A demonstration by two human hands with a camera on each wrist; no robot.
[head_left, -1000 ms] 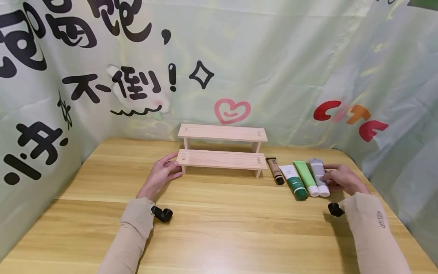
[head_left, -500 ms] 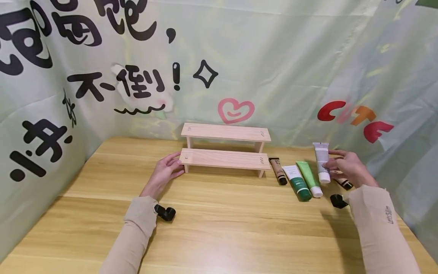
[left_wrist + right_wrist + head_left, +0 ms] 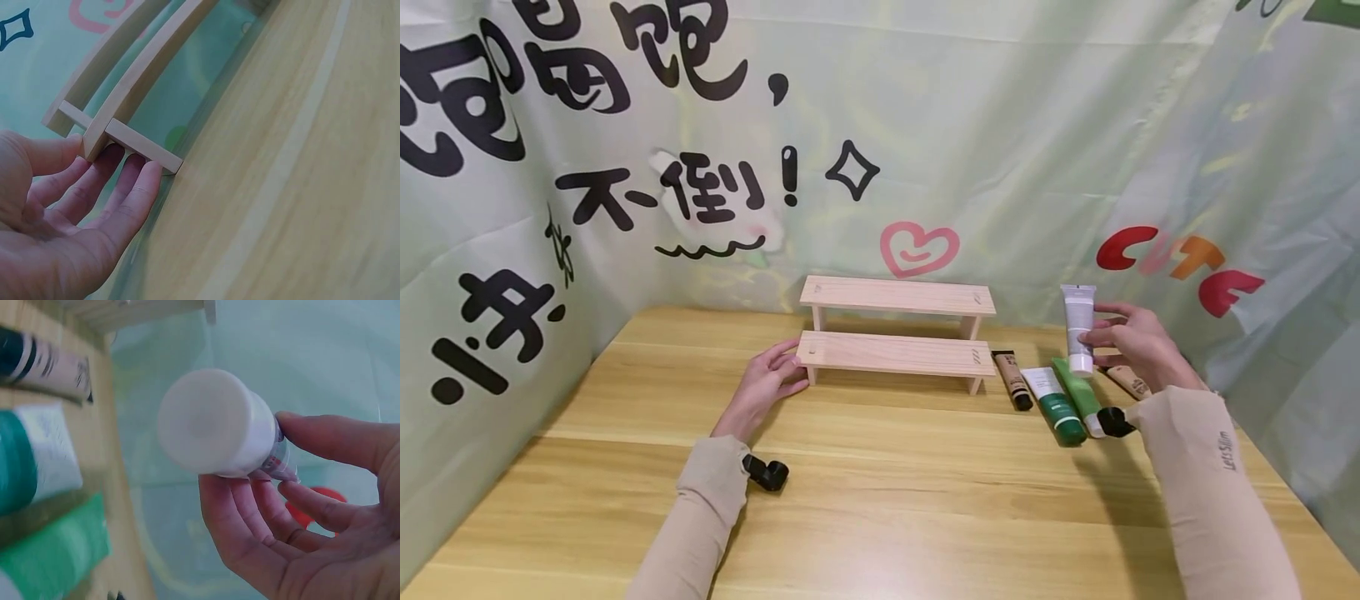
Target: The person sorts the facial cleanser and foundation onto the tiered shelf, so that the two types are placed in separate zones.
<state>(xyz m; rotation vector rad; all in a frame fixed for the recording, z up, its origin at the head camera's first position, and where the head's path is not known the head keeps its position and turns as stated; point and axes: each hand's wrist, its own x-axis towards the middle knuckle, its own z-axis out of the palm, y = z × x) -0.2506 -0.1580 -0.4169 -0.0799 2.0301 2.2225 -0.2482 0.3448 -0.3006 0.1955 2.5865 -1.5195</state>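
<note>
In the head view, my right hand (image 3: 1138,342) pinches a pale lilac squeeze tube (image 3: 1079,325) with a white cap, held upright, cap down, above the table. The right wrist view shows its white cap (image 3: 206,422) toward the camera, with the thumb on one side and fingers on the other. A two-tier wooden display stand (image 3: 895,352) stands near the back edge. My left hand (image 3: 765,385) holds the left end of its lower tier; in the left wrist view the thumb touches the board's end (image 3: 97,139) and fingertips lie against the leg (image 3: 144,146).
Right of the stand lie a small brown tube (image 3: 1012,379) with a black cap, a white and green tube (image 3: 1055,406) and a light green tube (image 3: 1078,396). Another brown tube (image 3: 1126,382) lies partly hidden below my right hand. A printed curtain (image 3: 1000,167) hangs behind the table (image 3: 887,500).
My right hand has lifted the lilac tube off the table, then raised it further and moved it left, uncovering the second brown tube. My left hand stays at the stand.
</note>
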